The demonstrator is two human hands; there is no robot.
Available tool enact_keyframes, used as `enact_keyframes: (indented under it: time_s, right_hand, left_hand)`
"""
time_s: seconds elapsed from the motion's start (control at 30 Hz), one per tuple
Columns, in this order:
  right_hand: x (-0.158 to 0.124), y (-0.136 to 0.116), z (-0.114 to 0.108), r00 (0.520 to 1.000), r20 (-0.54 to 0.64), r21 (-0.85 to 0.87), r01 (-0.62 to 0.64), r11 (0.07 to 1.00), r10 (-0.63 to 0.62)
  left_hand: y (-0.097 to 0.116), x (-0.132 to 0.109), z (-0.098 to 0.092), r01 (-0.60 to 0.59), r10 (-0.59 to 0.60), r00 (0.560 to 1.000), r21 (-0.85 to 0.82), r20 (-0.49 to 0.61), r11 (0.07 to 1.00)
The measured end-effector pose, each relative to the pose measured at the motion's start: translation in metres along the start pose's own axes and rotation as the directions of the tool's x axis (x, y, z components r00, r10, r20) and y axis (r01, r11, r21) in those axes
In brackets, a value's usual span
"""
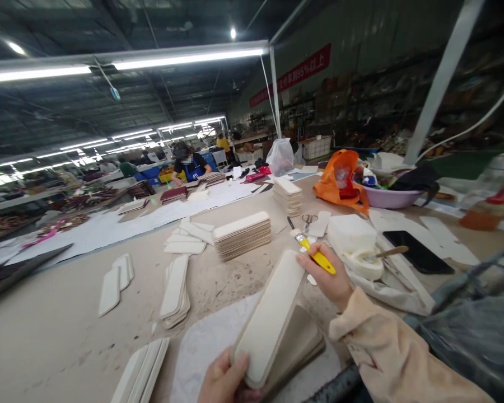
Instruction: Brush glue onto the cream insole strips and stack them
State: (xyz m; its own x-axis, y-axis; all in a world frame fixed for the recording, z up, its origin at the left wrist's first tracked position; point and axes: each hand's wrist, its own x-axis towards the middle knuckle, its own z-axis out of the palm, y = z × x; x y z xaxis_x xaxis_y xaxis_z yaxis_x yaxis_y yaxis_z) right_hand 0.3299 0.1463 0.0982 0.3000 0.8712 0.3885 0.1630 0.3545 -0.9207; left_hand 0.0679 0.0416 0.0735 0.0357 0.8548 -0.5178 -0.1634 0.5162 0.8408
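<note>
My left hand (224, 380) grips the near end of a stack of long cream insole pieces (273, 319), thumb pressed on the top piece. My right hand (330, 280) steadies the far right edge of that stack and holds a yellow-handled brush (315, 254), its bristles pointing away from me. The stack rests tilted over a white sheet (205, 347) on the beige worktable (67, 336).
More insole stacks (241, 235) and loose pieces (176, 288) lie across the table. A white tub of paste (355, 246) with a stick, scissors (308, 219), a black phone (418, 252), an orange bag (340, 182) and a pink basin (388, 197) sit right. Other workers sit at the far end.
</note>
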Motion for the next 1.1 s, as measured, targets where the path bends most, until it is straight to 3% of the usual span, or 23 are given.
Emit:
enact_keyframes:
  time_s: [0.13, 0.27, 0.47, 0.6, 0.73, 0.93, 1.1]
  right_hand:
    - [0.041, 0.008, 0.015, 0.997, 0.024, -0.085, 0.069, 0.994, -0.067]
    - [0.097, 0.025, 0.039, 0.994, 0.000, -0.191, 0.109, 0.975, -0.111]
    - [0.169, 0.051, 0.081, 0.990, -0.080, -0.345, 0.080, 0.935, -0.114]
    - [0.196, 0.065, 0.101, 0.984, -0.137, -0.445, 0.039, 0.895, -0.111]
    - [0.211, 0.080, 0.108, 0.982, -0.136, -0.543, 0.037, 0.839, -0.132]
    - [0.216, 0.093, 0.111, 0.989, -0.043, -0.580, 0.091, 0.809, -0.142]
    - [0.206, 0.083, 0.102, 0.988, -0.011, -0.665, 0.107, 0.739, -0.152]
  left_hand:
    - [0.081, 0.027, -0.013, -0.226, 0.226, 0.974, 0.103, 0.008, 0.969]
    - [0.153, 0.093, -0.020, -0.353, 0.383, 0.920, 0.259, -0.078, 0.899]
    - [0.215, 0.198, -0.020, -0.371, 0.532, 0.817, 0.503, -0.223, 0.781]
    - [0.233, 0.238, -0.016, -0.292, 0.596, 0.758, 0.679, -0.265, 0.674]
    - [0.238, 0.258, -0.016, -0.225, 0.626, 0.737, 0.781, -0.254, 0.582]
    - [0.229, 0.269, -0.021, -0.166, 0.635, 0.736, 0.845, -0.237, 0.508]
    - [0.223, 0.259, -0.025, -0.162, 0.630, 0.741, 0.850, -0.230, 0.501]
